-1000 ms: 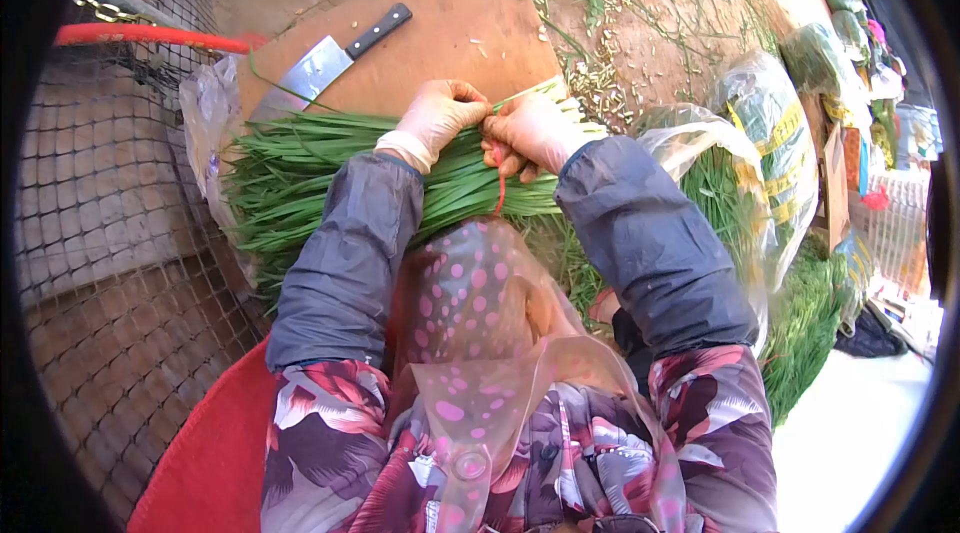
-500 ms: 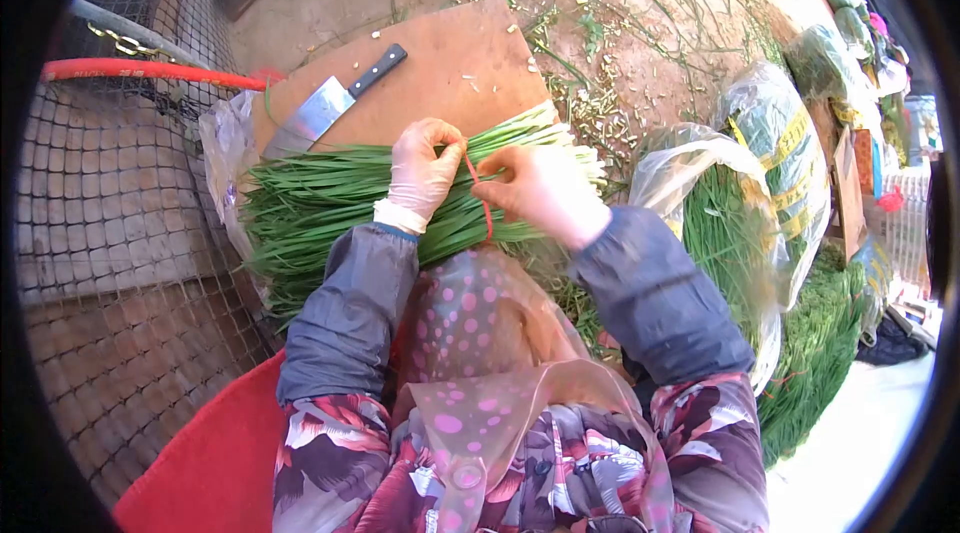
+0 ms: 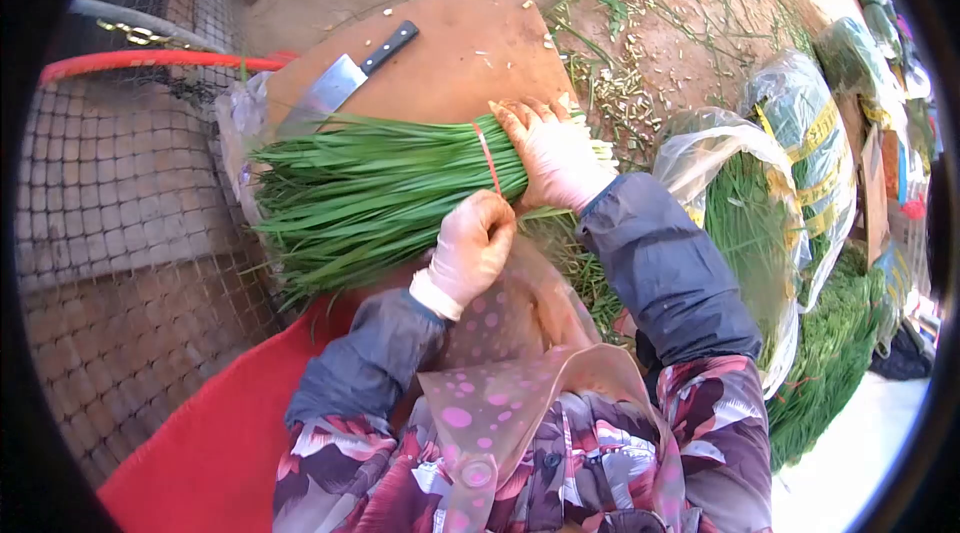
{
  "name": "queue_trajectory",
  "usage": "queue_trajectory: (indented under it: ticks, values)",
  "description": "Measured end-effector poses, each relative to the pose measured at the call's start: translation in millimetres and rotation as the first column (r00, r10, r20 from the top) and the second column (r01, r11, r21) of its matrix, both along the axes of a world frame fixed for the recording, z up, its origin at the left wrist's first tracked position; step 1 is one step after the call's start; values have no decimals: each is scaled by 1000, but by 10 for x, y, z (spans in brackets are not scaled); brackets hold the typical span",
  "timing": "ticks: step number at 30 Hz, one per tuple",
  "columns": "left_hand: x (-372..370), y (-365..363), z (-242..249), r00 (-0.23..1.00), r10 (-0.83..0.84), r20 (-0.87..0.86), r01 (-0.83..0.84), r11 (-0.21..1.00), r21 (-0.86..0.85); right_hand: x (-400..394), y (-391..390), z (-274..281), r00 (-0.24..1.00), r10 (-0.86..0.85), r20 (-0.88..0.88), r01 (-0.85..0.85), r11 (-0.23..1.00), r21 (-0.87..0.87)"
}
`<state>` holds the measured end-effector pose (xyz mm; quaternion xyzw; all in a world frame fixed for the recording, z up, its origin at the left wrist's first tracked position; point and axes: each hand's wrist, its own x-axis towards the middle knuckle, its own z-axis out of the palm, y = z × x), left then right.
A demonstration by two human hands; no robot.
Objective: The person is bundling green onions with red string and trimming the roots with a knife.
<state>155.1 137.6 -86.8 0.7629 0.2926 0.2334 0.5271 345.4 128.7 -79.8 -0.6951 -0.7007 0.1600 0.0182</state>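
Observation:
A thick bundle of garlic chives (image 3: pixel 380 178) lies across a brown board, green tips to the left and pale cut ends to the right. A red tie (image 3: pixel 487 158) runs over the bundle near its right part. My left hand (image 3: pixel 470 248), in a thin glove, is closed in a pinch at the near end of this tie, just below the bundle. With fingers over the far side and thumb on the near side, my gloved right hand (image 3: pixel 560 158) grips the bundle right of the tie. A knife (image 3: pixel 355 73) with a black handle rests behind the bundle, its blade tip hidden under the leaves.
The board (image 3: pixel 470 43) bears a few pale scraps. Black netting (image 3: pixel 130 203) and a red hose (image 3: pixel 150 61) are at left, a red cloth (image 3: pixel 220 443) at lower left. Plastic bags of greens (image 3: pixel 745 213) stand at right. Trimmings (image 3: pixel 620 73) litter the ground.
My left hand has moved from the far side of the bundle to its near edge, drawing the tie's end down. My right hand has left the tie and now clasps the bundle.

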Motion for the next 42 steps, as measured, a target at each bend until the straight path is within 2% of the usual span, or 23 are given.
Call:
queue_trajectory:
  ticks: [3, 5, 7, 8, 9, 11, 13, 16, 17, 20, 22, 25, 27, 29, 31, 32, 33, 34, 35, 37, 39, 41, 42]
  values:
    - [-92, -19, 123, 995, 90, 31, -82, 976, -199, -29, -73, 65, 1000, -8, -28, 9, 999, 53]
    - [-129, -38, 85, 993, 116, 33, -111, 984, -142, -7, -72, 30, 998, -10, -64, 14, 998, 65]
    - [-124, -3, 99, 982, 177, -68, -188, 950, -248, -36, -76, 124, 1000, -2, 4, 2, 1000, 25]
    - [-103, 63, 109, 979, 192, -71, -198, 975, -101, -64, -132, 197, 1000, -14, 10, 13, 999, 39]
    - [-99, 103, 93, 979, 191, -70, -198, 975, -100, -103, -175, 231, 1000, 15, -5, -14, 994, 112]
    - [-95, 93, 118, 981, 191, 43, -196, 958, 211, -136, -269, 279, 999, 38, -16, -35, 983, 178]
    - [-114, 44, 93, 979, 203, 34, -206, 967, 150, -139, -323, 278, 958, 224, -181, -150, 925, 350]
    - [-62, 28, 38, 970, 214, 111, -222, 973, 61, -309, -372, -41, 950, 224, -217, -125, 911, 393]
    - [-71, 7, 167, 940, 333, 72, -221, 757, -615, -323, -434, -61, 953, 202, -225, -97, 909, 405]
    - [-6, -23, 76, 919, 373, 127, -204, 727, -655, -270, -523, -158, 956, 208, -206, -115, 913, 391]
    - [-25, -42, 71, 899, 434, 61, -241, 606, -758, -287, -534, -204, 960, 236, -148, -158, 900, 406]
    - [-3, -79, 69, 880, 461, 116, -249, 655, -713, -257, -466, -151, 955, 233, -181, -153, 917, 368]
    - [-86, -154, 95, 891, 443, 100, -260, 678, -687, -53, -391, 278, 939, 283, -194, -209, 920, 332]
    - [-171, -547, 171, 907, 417, 68, -225, 614, -757, 205, -135, 578, 748, -79, -659, 60, 997, -51]
    - [-173, -756, 128, 928, 372, -1, -188, 467, -864, 324, 63, 340, 862, 127, -490, 76, 925, 373]
    - [-125, -862, 177, 935, 354, 1, -104, 276, -956, 374, 270, 234, 935, 22, -354, 90, 950, 298]
    - [-114, -909, -52, 949, 316, -12, -62, 148, -987, 381, 484, 125, 934, 31, -357, 83, 950, 302]
    - [-98, -896, -230, 907, 419, 48, 0, 114, -993, 356, 678, 5, 972, -40, -232, 112, 946, 303]
    - [-48, -842, -322, 848, 519, 106, 69, 89, -994, 312, 802, -97, 989, -111, -101, 138, 940, 312]
    - [-33, -587, -476, 755, 637, 157, 109, 114, -987, 247, 802, -194, 985, -144, -101, 161, 968, 193]
    - [37, -459, -402, 598, 784, 167, 126, 114, -985, 75, 471, -86, 994, -14, -107, -4, 986, -168]
    - [7, -484, -410, 584, 784, 210, 149, 151, -977, 42, 167, 215, 941, -156, -300, 30, 922, -386]
    - [-35, -530, -407, 592, 777, 212, 156, 148, -977, -17, -87, 310, 923, -191, -334, 93, 953, -288]
